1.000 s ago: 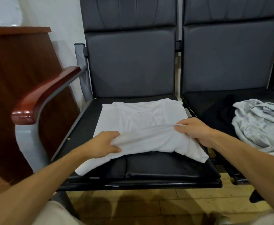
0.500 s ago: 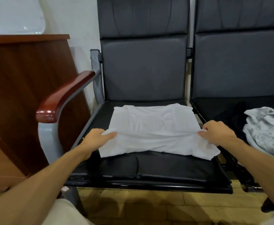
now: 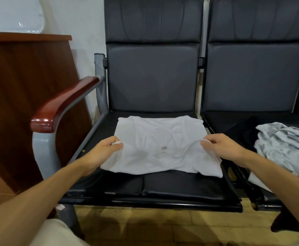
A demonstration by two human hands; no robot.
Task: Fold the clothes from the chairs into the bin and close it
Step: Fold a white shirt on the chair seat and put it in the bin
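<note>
Soft white cloth shirt (image 3: 160,148) lies on glossy black leather-like seat (image 3: 162,190); armrest (image 3: 61,105) polished wood.

white shirt (image 3: 162,150): half-folded, flat on left chair seat (image 3: 145,189) | grey garment (image 3: 283,148): crumpled, right seat

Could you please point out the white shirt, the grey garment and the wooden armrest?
white shirt (image 3: 162,139), head view, on its middle panel.
grey garment (image 3: 283,146), head view, on its crumpled middle.
wooden armrest (image 3: 67,100), head view, on its upper curve.

Both arms recorded. Left forearm (image 3: 38,196) and right forearm (image 3: 272,176) are bare along their whole visible length. Left hand (image 3: 102,153) and right hand (image 3: 223,148) are uncovered. Pale cream cloth (image 3: 56,233), seemingly a trouser leg, shows at the lower left edge.
</note>
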